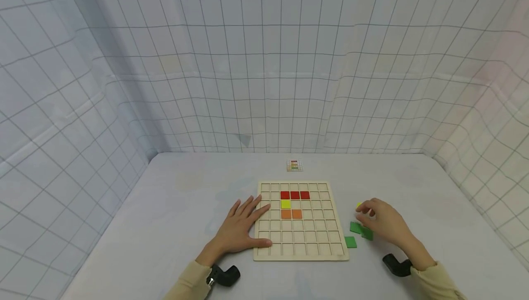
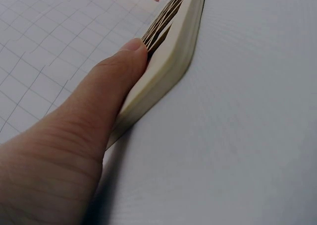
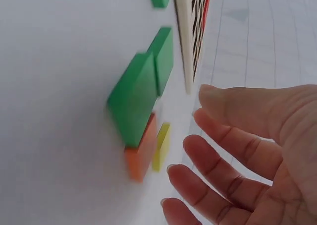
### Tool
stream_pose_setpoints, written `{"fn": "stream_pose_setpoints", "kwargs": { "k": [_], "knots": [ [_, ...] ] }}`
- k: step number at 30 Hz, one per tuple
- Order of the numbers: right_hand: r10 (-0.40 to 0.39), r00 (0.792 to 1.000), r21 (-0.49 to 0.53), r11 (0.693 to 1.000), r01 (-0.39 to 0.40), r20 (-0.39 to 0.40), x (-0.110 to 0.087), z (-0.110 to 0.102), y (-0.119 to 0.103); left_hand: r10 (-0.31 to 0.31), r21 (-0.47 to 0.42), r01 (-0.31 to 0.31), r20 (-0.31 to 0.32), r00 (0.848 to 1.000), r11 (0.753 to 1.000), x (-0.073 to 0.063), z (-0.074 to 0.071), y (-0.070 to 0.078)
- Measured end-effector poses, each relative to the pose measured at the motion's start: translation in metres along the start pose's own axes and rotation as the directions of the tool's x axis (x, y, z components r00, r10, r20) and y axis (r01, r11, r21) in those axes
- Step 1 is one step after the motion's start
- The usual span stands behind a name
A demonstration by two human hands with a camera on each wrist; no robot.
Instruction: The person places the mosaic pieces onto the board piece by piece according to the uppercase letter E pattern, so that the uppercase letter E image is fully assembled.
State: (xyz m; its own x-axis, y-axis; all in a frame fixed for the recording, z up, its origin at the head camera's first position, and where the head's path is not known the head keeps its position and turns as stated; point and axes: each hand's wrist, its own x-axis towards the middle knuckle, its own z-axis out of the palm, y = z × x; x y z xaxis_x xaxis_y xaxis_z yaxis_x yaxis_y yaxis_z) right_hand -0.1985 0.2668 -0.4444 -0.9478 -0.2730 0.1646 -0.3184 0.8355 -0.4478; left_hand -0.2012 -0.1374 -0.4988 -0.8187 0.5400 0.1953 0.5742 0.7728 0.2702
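A pale wooden grid board (image 1: 301,251) lies on the table, with three red tiles (image 1: 295,195) in one row, a yellow tile (image 1: 285,204) below and two orange tiles (image 1: 291,214) under that. My left hand (image 1: 239,231) rests spread along the board's left edge, its thumb (image 2: 119,69) on the rim. To the right of the board, my right hand (image 1: 384,222) hovers over loose tiles, fingers slightly bent and no tile visible between them. Beneath it are green tiles (image 3: 133,101), an orange tile (image 3: 141,153) and a yellow tile (image 3: 161,148).
Behind the board lies a small card (image 1: 295,165) printed with a coloured grid pattern. Another green tile (image 1: 351,242) sits by the board's right edge. White grid-patterned curtains (image 1: 264,70) surround the white table (image 1: 186,208) at the back and sides.
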Motion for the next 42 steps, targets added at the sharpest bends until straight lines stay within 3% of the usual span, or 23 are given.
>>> {"fn": "stream_pose_setpoints", "kwargs": {
  "k": [4,14,29,37,42],
  "knots": [
    [0.074,0.996,0.019,0.997,-0.075,0.054,-0.001,-0.005,0.009,0.007,0.004,-0.007,-0.008,1.000,1.000,0.000,-0.001,0.000],
    [0.160,0.977,0.075,0.982,-0.171,0.139,-0.002,-0.009,0.022,0.017,0.003,-0.017,-0.009,1.000,1.000,0.001,0.000,-0.001],
    [0.214,0.962,0.107,0.966,-0.234,0.169,-0.006,-0.013,0.031,0.004,-0.008,-0.004,0.000,1.000,1.000,0.002,0.003,-0.003],
    [0.230,0.956,0.113,0.961,-0.253,0.179,-0.008,-0.010,0.030,0.020,-0.009,-0.020,-0.030,0.999,1.000,0.001,0.004,-0.002],
    [0.203,0.966,0.118,0.968,-0.223,0.163,-0.008,-0.009,0.027,0.018,-0.015,-0.018,-0.026,0.999,1.000,0.001,0.003,-0.002]
  ]
}}
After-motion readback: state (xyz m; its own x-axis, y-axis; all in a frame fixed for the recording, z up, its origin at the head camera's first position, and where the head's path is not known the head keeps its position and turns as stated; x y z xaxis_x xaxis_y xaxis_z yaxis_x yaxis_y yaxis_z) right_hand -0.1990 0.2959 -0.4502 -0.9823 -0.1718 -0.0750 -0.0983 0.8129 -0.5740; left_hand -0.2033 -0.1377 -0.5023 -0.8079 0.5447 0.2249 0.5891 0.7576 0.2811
